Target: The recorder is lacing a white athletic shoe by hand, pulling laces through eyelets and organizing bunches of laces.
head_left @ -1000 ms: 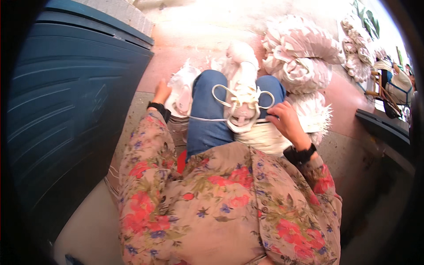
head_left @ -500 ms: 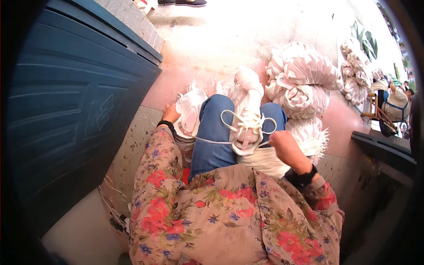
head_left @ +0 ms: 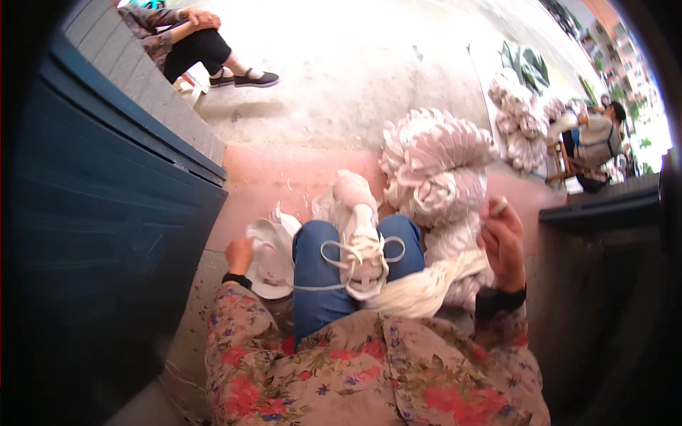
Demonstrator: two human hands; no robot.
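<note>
— On the lap? 
— Pale shoe-like piece (head_left: 359,245), lying on the blue-jeaned knee (head_left: 320,273), laced with a white cord (head_left: 355,250) looped across its top; one strand running off left over the knee.

— Left hand? 
— Left hand (head_left: 239,253) down beside the knee, resting against a stack of flat white pieces (head_left: 266,259). Fingers curled at the stack's edge; whether actually gripping, cannot tell.

— Right hand? 
— Right hand (head_left: 502,241) raised at the right, well apart from the shoe piece, fingers closed round something small and pale at the fingertips; too small to make out. Dark wristband just below it.

— Between the two? 
— Bundle of cream fibres or cords (head_left: 426,287) spread across the right thigh, just beside the shoe piece.

— Further out? 
— Big heap of bundled white pieces (head_left: 433,167) on the ground past the knees, a second heap (head_left: 518,124) further back to the right.

— Ground and surroundings? 
— Pinkish step or paving (head_left: 284,174) near the feet, bright sunlit concrete (head_left: 355,78) beyond. Blue panelled door or wall (head_left: 92,227) filling the left. Seated person's legs in dark trousers (head_left: 202,50) at the upper left; another person on a chair (head_left: 593,138) far right.
</note>
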